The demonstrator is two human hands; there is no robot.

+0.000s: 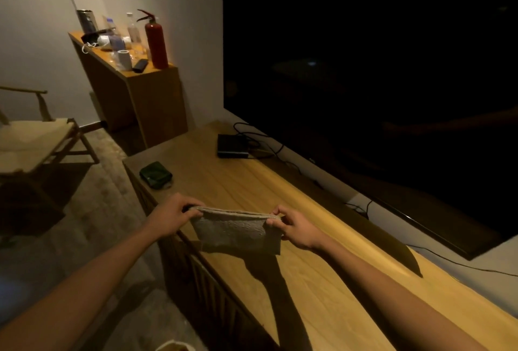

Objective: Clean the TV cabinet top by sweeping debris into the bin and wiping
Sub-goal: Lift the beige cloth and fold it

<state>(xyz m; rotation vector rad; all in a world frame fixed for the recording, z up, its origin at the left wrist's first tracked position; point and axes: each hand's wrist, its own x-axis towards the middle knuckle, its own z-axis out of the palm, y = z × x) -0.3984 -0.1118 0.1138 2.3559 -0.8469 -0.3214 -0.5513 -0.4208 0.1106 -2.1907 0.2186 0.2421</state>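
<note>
The cloth (238,231) hangs folded over the cabinet's (322,280) front edge, its top corners pinched by the left hand (171,217) and right hand (294,228), fingers curled on it. A wide wipe could knock the green dish (155,174) off or snag the cables (260,143) by the black box (232,146). Warm wood top, dim room, TV (364,84) behind, side cabinet with an extinguisher (155,42).
</note>
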